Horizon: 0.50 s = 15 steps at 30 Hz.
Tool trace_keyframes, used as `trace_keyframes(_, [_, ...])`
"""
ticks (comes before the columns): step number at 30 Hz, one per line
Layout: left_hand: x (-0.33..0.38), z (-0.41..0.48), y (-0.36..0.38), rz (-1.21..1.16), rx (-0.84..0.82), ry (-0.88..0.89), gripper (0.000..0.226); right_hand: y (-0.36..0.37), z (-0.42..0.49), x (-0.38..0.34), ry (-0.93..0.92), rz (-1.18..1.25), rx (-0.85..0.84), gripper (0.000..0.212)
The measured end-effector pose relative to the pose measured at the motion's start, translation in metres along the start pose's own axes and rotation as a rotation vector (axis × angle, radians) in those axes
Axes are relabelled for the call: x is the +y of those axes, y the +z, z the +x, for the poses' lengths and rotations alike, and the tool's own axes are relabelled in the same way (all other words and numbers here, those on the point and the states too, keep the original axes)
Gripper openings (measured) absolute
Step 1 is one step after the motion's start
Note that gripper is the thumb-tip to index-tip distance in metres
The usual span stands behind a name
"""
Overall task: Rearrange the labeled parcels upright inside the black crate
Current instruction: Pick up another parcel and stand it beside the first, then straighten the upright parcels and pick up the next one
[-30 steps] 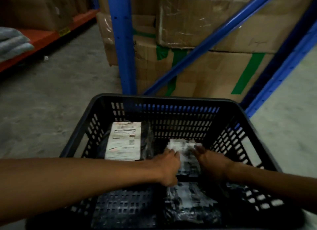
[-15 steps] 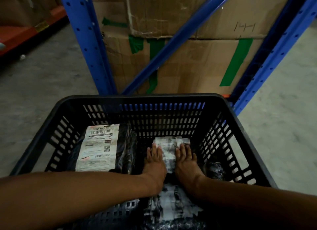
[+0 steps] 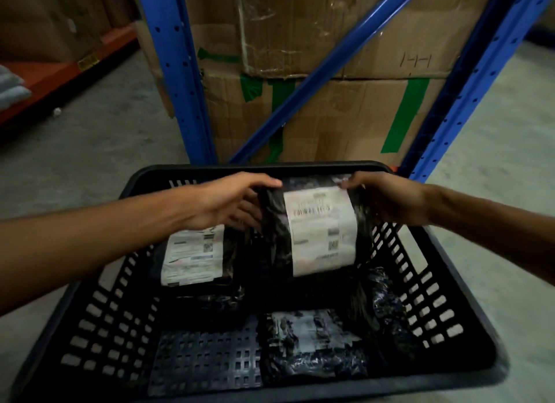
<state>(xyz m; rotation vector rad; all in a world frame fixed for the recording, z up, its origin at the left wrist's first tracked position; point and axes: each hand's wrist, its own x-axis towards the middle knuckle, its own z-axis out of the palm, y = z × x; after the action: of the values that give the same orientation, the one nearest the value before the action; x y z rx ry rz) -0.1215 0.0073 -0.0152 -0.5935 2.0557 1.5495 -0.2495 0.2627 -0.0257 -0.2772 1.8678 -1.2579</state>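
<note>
Left arm reaches in from the left, left hand (image 3: 231, 202) curled over the upper left corner of the held parcel (image 3: 315, 231), thumb on top. Just below that wrist, a second labeled parcel (image 3: 195, 255) leans in the black crate (image 3: 99, 312). The held parcel stands upright between both hands, label facing the camera. Right hand (image 3: 387, 201) pinches its upper right corner, forearm stretching in from the right.

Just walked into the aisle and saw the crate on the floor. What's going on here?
A person is sorting parcels in a black crate. Both hands, left hand and right hand, hold one labeled parcel upright by its top corners near the far wall. Another labeled parcel leans at the back left, and one lies flat in front.
</note>
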Motion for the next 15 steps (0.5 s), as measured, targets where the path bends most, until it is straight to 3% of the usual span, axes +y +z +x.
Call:
trace_keyframes(2, [-0.009,-0.006,-0.002,-0.276,-0.006,-0.054,0.078,0.013,0.003,0.002,0.056,0.220,0.025,0.045])
trace_keyframes(4, [-0.018,-0.005,0.011,-0.391,-0.008,-0.087,0.075,0.033,0.011,0.005,0.149,0.271,0.114,0.031])
trace_keyframes(7, [-0.034,0.014,0.036,-0.279,0.099,-0.111,0.065,0.053,0.023,0.019,0.216,0.240,0.155,0.025])
trace_keyframes(12, [-0.047,0.054,0.068,-0.109,0.312,-0.149,0.066,0.064,0.038,0.051,0.259,0.080,0.191,0.020])
trace_keyframes(15, [-0.058,0.082,0.083,-0.048,0.331,-0.170,0.058,0.064,0.057,0.073,0.260,0.056,0.255,0.035])
